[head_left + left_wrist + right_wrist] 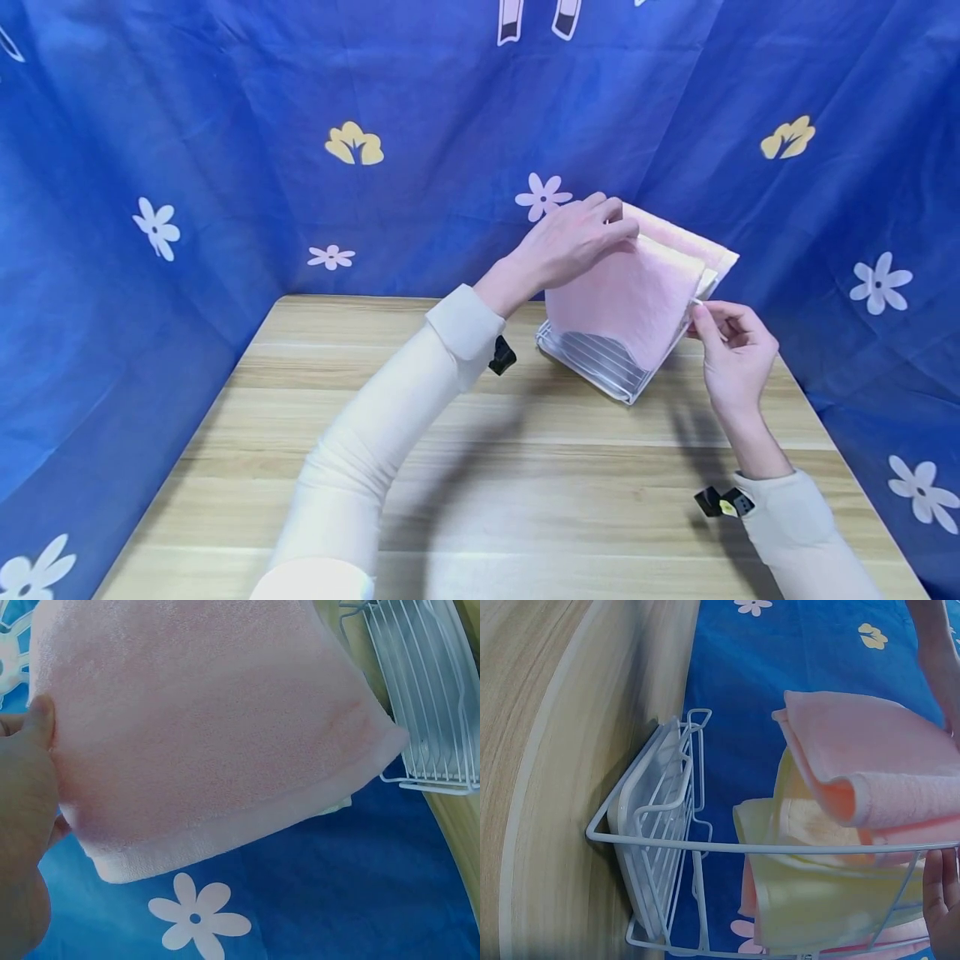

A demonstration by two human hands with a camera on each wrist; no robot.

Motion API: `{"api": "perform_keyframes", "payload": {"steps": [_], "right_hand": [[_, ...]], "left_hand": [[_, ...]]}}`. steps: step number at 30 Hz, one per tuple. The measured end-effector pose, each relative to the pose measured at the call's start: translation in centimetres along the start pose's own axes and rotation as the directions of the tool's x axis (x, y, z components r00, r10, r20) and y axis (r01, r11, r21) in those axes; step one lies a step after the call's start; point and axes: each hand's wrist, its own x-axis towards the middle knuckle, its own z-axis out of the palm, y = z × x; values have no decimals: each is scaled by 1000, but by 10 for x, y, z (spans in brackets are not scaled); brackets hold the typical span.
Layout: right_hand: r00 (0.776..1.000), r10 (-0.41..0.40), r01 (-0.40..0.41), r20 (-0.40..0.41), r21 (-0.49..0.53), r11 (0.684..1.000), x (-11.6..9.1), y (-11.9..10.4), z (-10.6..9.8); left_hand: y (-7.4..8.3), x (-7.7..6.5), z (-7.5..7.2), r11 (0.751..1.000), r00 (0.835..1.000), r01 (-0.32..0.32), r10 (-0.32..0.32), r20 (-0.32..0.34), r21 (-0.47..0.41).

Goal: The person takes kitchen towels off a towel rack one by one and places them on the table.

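A pink towel (626, 292) hangs on the upper part of a white wire rack (600, 371). My left hand (573, 242) pinches the towel's upper left edge; in the left wrist view its thumb (41, 720) lies on the pink cloth. My right hand (738, 358) holds the rack's wire frame at the upper right side, thumb and forefinger together. Behind the pink towel, pale yellow towels (810, 900) and more pink cloth hang in the rack, seen in the right wrist view. The pink towel covers most of the frame in the head view.
A white tray (634, 817) sits in the rack's base. The rack stands at the back right of the wooden table (525, 492). A blue curtain (442, 167) with flowers rises close behind it and along both sides.
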Motion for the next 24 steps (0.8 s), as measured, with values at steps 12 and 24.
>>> {"api": "perform_keyframes", "payload": {"steps": [12, 24], "right_hand": [[1000, 11, -11, 1, 2, 1000, 0, -2, 0], [1000, 19, -19, 2, 36, 999, 1, 0, -1]], "left_hand": [[-5, 7, -14, 998, 999, 17, -15, -39, 66], [-16, 13, -31, 999, 998, 5, -1, -58, 54]]}}
